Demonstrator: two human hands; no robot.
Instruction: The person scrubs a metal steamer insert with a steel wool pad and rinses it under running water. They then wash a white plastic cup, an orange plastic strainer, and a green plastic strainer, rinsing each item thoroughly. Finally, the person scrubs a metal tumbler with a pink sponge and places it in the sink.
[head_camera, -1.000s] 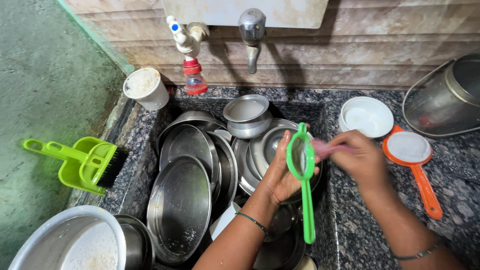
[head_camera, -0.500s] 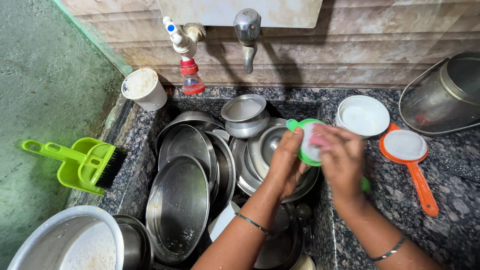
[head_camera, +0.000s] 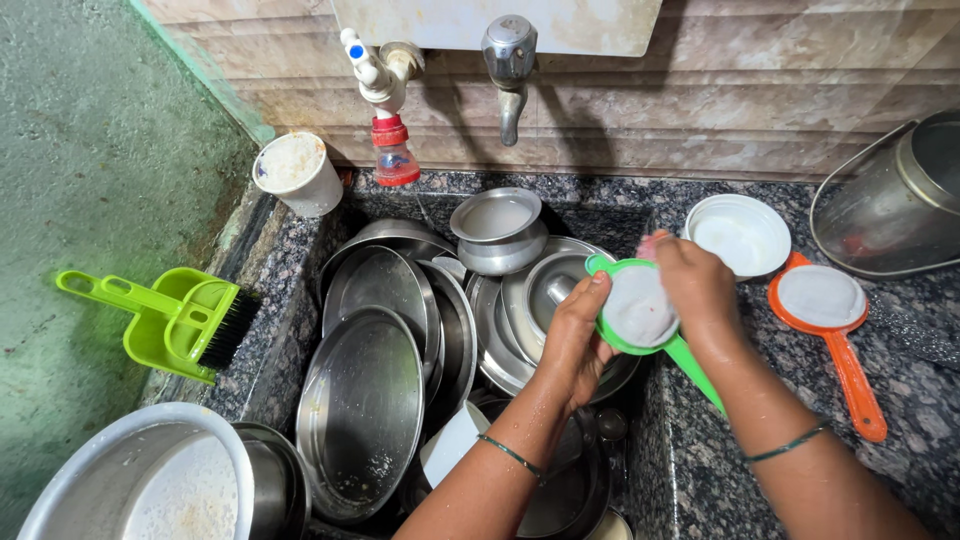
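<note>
- The left hand (head_camera: 572, 335) cups the green strainer (head_camera: 633, 312) by its rim, fingers clamped on it, above the sink (head_camera: 300, 290) full of steel plates (head_camera: 362, 410).
- The right hand (head_camera: 697, 290) presses a pink scrubber (head_camera: 650, 243) against the soapy mesh, fingers closed round it.
- Scrubbing looks midway; turning the strainer seems the next need.

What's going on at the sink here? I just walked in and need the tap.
A person is washing up. The left hand holds a green strainer by its rim over the sink, which is full of steel plates and bowls. The right hand presses a pink scrubber against its mesh. An orange strainer lies on the counter.
</note>
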